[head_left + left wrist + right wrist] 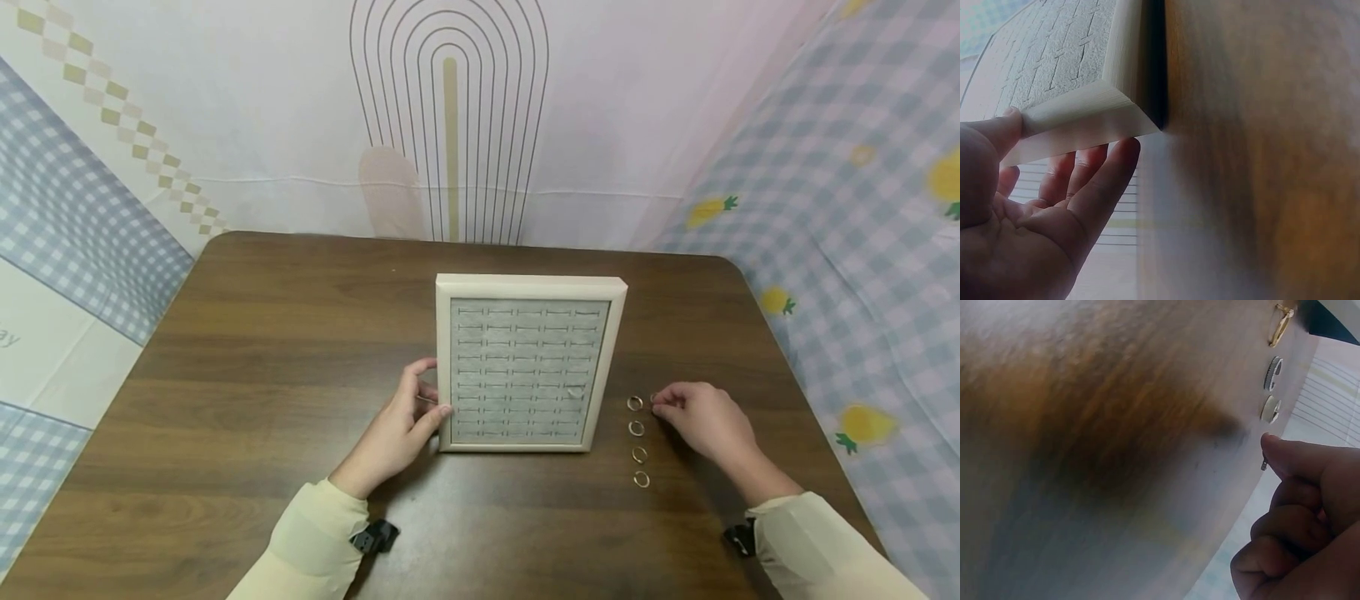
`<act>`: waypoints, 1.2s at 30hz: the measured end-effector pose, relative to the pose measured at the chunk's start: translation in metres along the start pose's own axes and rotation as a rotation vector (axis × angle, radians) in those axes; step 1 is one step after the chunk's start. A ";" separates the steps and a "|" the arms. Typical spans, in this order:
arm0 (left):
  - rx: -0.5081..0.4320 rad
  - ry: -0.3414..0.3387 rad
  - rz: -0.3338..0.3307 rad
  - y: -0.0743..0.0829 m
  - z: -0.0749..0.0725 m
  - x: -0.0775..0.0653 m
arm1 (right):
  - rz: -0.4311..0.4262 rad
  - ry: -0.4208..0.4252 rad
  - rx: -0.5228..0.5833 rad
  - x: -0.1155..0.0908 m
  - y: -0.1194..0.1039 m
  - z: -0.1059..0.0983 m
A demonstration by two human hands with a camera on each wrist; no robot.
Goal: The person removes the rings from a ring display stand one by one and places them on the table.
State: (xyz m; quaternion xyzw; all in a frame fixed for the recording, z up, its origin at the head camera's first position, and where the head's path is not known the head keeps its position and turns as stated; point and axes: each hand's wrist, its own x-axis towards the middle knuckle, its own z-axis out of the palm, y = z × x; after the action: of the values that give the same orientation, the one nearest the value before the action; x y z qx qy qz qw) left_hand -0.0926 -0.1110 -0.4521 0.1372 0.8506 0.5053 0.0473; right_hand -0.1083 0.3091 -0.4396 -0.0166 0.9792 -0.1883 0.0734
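A cream-framed ring display [532, 287] stands upright on the table, its grey padded face crossed by rows of slits. One ring [575, 392] sits in a slit low on the right side. My left hand [401, 425] grips the display's left edge, thumb on the front and fingers behind, as the left wrist view also shows. To the right of the display, my right hand [705, 417] pinches a small ring [1264, 465] between thumb and forefinger, mostly hidden by them. Just left of those fingertips, several loose rings lie in a column, the nearest one [641, 479] gold-coloured.
The brown wooden table [262, 333] has rounded far corners. Behind it hangs a pale patterned cloth [615, 100], with blue checked cloth [847, 250] along the right side. Black straps with small devices [375, 537] circle both wrists over cream sleeves.
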 end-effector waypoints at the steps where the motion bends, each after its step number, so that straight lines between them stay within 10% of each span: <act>1: 0.001 0.000 0.001 0.000 0.000 0.000 | 0.001 -0.007 -0.003 0.000 0.001 0.000; 19: 0.008 -0.007 -0.006 0.000 0.000 0.000 | 0.029 -0.069 -0.006 -0.004 0.004 0.000; 36: -0.003 -0.007 -0.008 0.001 0.000 -0.001 | -0.175 0.378 0.167 -0.027 -0.041 0.003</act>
State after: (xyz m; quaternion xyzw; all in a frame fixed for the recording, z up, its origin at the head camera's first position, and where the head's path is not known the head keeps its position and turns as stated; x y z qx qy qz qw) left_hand -0.0917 -0.1107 -0.4509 0.1356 0.8503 0.5058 0.0525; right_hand -0.0806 0.2719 -0.4233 -0.0597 0.9514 -0.2741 -0.1270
